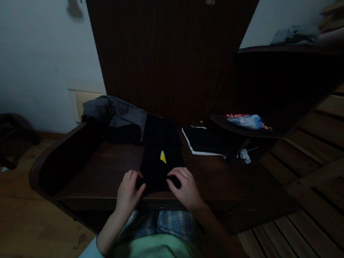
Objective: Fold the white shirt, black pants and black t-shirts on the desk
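Note:
Dark black cloth point(156, 172), which looks like a folded garment, lies on the wooden bench top in front of me. A yellow and white mark point(163, 156) shows near its middle. At the cloth's left edge, my left hand point(130, 187) is curled, with thumb and fingers pinched at the fabric. My right hand point(185, 186) pinches the opposite edge in the same way. The dim light hides exactly how much fabric each hand holds. Just behind lies a grey and black garment point(122, 114), loosely heaped toward the left.
A folded black and white cloth point(203, 142) lies to the right on the bench top point(112, 160). Beyond it, a small shelf carries a blue and white plastic bag point(246, 121). A raised armrest point(54, 163) bounds the left side. Wooden slats point(320, 186) stand at right.

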Available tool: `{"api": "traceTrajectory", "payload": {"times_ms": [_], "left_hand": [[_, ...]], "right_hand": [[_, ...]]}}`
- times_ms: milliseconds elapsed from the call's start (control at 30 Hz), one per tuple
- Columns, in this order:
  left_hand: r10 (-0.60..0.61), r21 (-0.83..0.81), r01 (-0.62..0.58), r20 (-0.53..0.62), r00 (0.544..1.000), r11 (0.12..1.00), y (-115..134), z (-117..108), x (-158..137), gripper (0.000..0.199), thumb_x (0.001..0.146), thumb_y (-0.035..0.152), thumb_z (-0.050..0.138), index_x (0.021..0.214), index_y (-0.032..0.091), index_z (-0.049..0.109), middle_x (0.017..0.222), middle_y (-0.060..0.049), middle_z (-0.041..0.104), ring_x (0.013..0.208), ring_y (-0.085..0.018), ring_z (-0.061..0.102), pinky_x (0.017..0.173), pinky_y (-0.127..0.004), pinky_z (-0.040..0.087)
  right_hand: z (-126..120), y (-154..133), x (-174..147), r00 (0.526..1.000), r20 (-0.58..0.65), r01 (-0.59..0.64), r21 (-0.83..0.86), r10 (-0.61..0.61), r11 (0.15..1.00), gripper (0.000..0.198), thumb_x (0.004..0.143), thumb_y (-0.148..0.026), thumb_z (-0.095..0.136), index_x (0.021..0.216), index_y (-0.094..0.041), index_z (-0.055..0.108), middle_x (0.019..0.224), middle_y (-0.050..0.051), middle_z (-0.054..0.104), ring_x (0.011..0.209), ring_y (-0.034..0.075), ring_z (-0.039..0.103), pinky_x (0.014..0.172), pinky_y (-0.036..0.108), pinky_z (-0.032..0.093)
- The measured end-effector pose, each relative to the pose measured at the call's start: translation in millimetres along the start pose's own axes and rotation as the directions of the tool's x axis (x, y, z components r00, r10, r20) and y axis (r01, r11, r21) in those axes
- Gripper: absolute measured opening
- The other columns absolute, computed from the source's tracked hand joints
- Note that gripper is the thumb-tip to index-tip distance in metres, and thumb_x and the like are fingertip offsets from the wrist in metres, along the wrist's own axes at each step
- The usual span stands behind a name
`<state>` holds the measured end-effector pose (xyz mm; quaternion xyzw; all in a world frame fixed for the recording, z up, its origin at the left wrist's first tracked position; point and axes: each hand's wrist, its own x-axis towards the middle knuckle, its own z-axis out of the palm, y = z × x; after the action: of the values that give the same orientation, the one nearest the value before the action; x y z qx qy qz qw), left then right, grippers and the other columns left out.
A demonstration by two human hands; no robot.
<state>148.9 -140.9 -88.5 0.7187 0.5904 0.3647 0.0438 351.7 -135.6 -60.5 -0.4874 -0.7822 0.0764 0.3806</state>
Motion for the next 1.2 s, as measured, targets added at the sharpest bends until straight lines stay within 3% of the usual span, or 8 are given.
{"api": "traceTrajectory", "payload": {"times_ms": [100, 200, 400, 500, 667, 867, 1200], "left_hand": [[0.008, 0.022, -0.009, 0.066, 0.998, 1.000, -0.3, 1.0, -0.1, 0.007, 0.073, 0.016, 0.048, 0.071, 0.021, 0.044, 0.076, -0.002, 0.050, 0.074, -0.019, 0.051, 0.064, -0.030, 0.043], [0.002, 0.033, -0.005, 0.095, 0.995, 0.999, -0.2, 1.1, -0.1, 0.009, 0.073, 0.016, 0.049, 0.069, 0.021, 0.043, 0.075, -0.002, 0.050, 0.073, -0.019, 0.051, 0.062, -0.029, 0.042], [-0.128, 0.038, 0.124, 0.105, 0.986, 0.992, 3.1, -0.8, 3.1, 0.015, 0.069, 0.012, 0.050, 0.067, 0.021, 0.038, 0.070, 0.001, 0.048, 0.069, -0.016, 0.051, 0.059, -0.026, 0.039], [-0.161, -0.004, 0.162, 0.079, 0.984, 0.987, 1.6, 0.3, 3.7, 0.018, 0.066, 0.008, 0.049, 0.076, 0.021, 0.041, 0.076, 0.001, 0.049, 0.074, -0.017, 0.052, 0.061, -0.025, 0.040], [-0.003, -0.117, 0.002, -0.007, 1.000, 0.993, -5.0, 2.5, 0.8, 0.029, 0.063, 0.002, 0.045, 0.085, 0.021, 0.049, 0.088, -0.002, 0.051, 0.086, -0.018, 0.052, 0.072, -0.028, 0.043], [0.064, -0.249, -0.092, -0.121, 0.991, 0.964, -4.9, -3.2, -4.6, 0.014, 0.069, 0.009, 0.047, 0.076, 0.020, 0.052, 0.077, -0.001, 0.052, 0.073, -0.015, 0.053, 0.063, -0.024, 0.043], [0.103, -0.154, -0.099, 0.015, 0.995, 0.983, -4.0, 6.9, 4.9, 0.020, 0.062, 0.001, 0.039, 0.057, 0.020, 0.032, 0.059, 0.004, 0.040, 0.055, -0.011, 0.042, 0.051, -0.020, 0.031]], "right_hand": [[23.3, -11.1, 6.3, 0.993, 0.117, 0.020, -0.073, -0.012, 0.997, 0.032, 0.072, -0.025, 0.059, 0.104, -0.022, 0.057, 0.103, 0.008, 0.057, 0.095, 0.023, 0.051, 0.082, 0.038, 0.042], [39.4, -14.1, 8.0, 0.993, 0.118, 0.030, -0.134, -0.014, 0.990, 0.043, 0.074, -0.022, 0.056, 0.117, -0.024, 0.050, 0.114, 0.009, 0.053, 0.102, 0.024, 0.048, 0.085, 0.040, 0.040], [40.9, -11.2, 8.4, 0.992, -0.038, 0.112, -0.121, -0.117, 0.986, 0.021, 0.078, -0.013, 0.046, 0.086, -0.021, 0.063, 0.093, 0.006, 0.063, 0.093, 0.019, 0.053, 0.082, 0.035, 0.042], [35.7, -7.6, 7.8, 0.976, -0.125, 0.166, -0.109, -0.179, 0.980, 0.019, 0.077, -0.011, 0.046, 0.083, -0.020, 0.062, 0.092, 0.006, 0.064, 0.092, 0.019, 0.055, 0.081, 0.035, 0.043], [33.9, -0.5, 5.7, 0.949, 0.022, 0.315, -0.032, -0.314, 0.949, 0.019, 0.077, -0.007, 0.046, 0.085, -0.017, 0.059, 0.098, 0.006, 0.064, 0.099, 0.018, 0.055, 0.086, 0.034, 0.044], [29.8, -1.9, 6.3, 0.971, 0.084, 0.216, 0.083, -0.223, 0.973, 0.019, 0.082, -0.008, 0.041, 0.091, -0.018, 0.055, 0.105, 0.007, 0.061, 0.105, 0.016, 0.051, 0.090, 0.032, 0.044], [29.2, -2.0, 10.6, 0.971, 0.101, 0.204, 0.103, -0.215, 0.973, 0.016, 0.077, -0.005, 0.043, 0.081, -0.019, 0.051, 0.121, 0.009, 0.049, 0.118, 0.020, 0.040, 0.095, 0.040, 0.040]]}}
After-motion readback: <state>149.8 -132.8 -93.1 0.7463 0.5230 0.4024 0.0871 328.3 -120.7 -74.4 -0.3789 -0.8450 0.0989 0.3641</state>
